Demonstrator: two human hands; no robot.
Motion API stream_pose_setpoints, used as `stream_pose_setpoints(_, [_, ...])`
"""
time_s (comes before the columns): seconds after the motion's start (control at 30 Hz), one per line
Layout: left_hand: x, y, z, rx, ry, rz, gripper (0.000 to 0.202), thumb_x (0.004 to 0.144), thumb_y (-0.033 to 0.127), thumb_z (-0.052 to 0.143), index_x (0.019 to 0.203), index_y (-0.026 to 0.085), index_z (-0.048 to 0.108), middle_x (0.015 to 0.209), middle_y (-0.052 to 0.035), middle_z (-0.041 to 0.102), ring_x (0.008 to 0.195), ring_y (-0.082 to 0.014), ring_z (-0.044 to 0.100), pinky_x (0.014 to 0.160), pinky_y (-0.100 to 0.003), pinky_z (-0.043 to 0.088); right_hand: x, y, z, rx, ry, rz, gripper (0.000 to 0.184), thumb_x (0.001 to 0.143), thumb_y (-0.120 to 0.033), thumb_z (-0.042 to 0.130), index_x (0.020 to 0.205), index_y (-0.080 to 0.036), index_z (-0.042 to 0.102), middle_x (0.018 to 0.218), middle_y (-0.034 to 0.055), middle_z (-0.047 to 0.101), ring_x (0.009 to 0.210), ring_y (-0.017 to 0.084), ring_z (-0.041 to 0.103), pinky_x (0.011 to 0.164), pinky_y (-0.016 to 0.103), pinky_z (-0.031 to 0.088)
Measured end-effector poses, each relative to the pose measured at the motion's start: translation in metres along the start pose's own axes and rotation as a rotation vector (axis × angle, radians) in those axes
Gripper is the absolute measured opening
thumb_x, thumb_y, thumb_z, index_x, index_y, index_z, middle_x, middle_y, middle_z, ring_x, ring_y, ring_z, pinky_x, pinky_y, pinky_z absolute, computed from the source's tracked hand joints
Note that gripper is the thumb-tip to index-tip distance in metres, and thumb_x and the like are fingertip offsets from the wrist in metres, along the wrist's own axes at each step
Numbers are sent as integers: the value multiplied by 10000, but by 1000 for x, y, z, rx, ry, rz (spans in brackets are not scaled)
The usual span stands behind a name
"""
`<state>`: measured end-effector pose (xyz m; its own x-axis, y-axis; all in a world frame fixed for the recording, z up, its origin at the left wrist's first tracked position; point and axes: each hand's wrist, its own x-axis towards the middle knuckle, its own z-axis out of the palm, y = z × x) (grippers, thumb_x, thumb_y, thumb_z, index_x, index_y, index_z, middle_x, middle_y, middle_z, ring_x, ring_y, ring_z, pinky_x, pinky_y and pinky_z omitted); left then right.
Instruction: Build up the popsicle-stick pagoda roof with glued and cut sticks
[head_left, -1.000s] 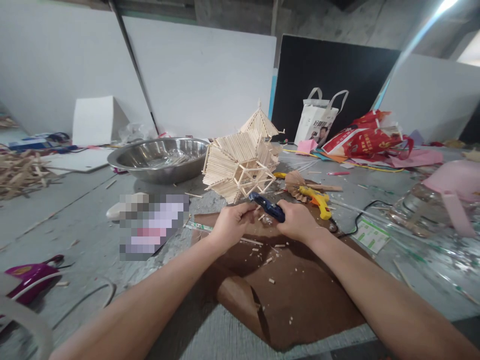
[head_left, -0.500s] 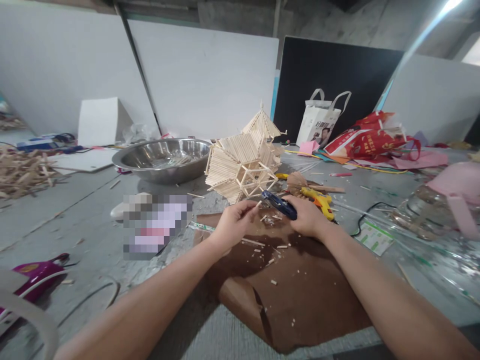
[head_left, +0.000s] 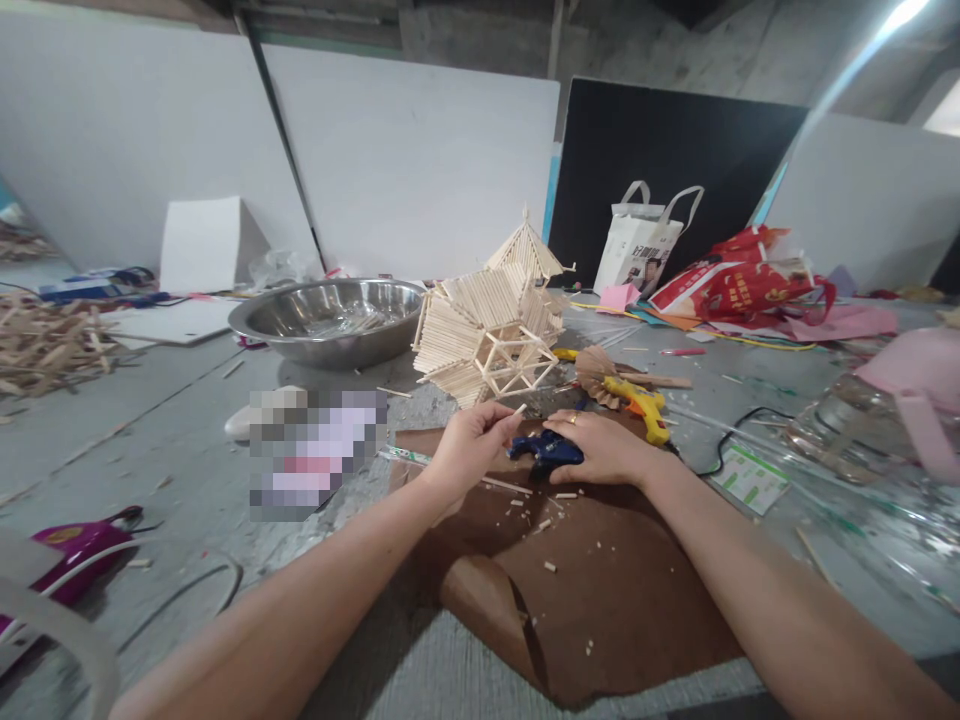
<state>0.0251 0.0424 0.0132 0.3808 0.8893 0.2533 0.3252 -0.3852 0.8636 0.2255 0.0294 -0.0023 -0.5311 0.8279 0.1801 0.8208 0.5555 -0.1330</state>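
Pinched in my left hand [head_left: 471,448] is a short wooden stick [head_left: 519,411], its end poking past my fingertips. On the brown sheet [head_left: 637,600] lie dark blue pliers [head_left: 546,452], flat among cut stick bits [head_left: 566,496]. My right hand [head_left: 600,445] rests over their right end with fingers stretched and apart, touching but apparently not gripping them. Just beyond both hands stands a model built of wooden sticks [head_left: 487,330], with slatted roof panels and an open hexagonal frame facing me. A yellow glue gun [head_left: 641,405] lies to the right of my right hand.
A steel basin [head_left: 322,350] stands behind on the left, near a stick pile [head_left: 45,345]. A magenta tool [head_left: 75,550] with a cord lies at front left. At right are a pink-lidded clear bottle [head_left: 847,420], a red bag [head_left: 742,285] and a white bag [head_left: 637,245].
My right hand has lowered the blue pliers from beside the stick onto the brown sheet, and its fingers have loosened. My left hand keeps the stick nearly in place.
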Motion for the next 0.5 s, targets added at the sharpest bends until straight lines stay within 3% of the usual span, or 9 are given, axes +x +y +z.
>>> stream_pose_setpoints(0.2, [0, -2, 1, 162, -91, -16, 306, 737, 367, 424, 573, 142, 550, 457, 41, 479, 415, -58, 368, 432, -181, 295, -1, -22, -4, -94, 477, -24, 300, 813, -310, 369, 1008, -161, 541, 964, 85, 553, 924, 156, 481, 805, 268, 368])
stream_pose_setpoints(0.37, [-2, -1, 5, 123, -209, -31, 249, 729, 307, 429, 618, 137, 575, 496, 31, 502, 442, -60, 395, 422, -173, 300, 1, -39, 2, -264, 423, -129, 248, 825, -216, 360, 948, -190, 575, 871, 53, 574, 771, 140, 477, 672, 238, 372])
stream_pose_setpoints(0.5, [-3, 3, 6, -59, -310, -190, 217, 720, 291, 439, 698, 128, 580, 508, 36, 477, 361, -40, 346, 345, -170, 271, 2, -43, 3, -356, 383, -87, 221, 818, -200, 379, 873, -190, 592, 824, 49, 584, 727, 143, 464, 627, 248, 334])
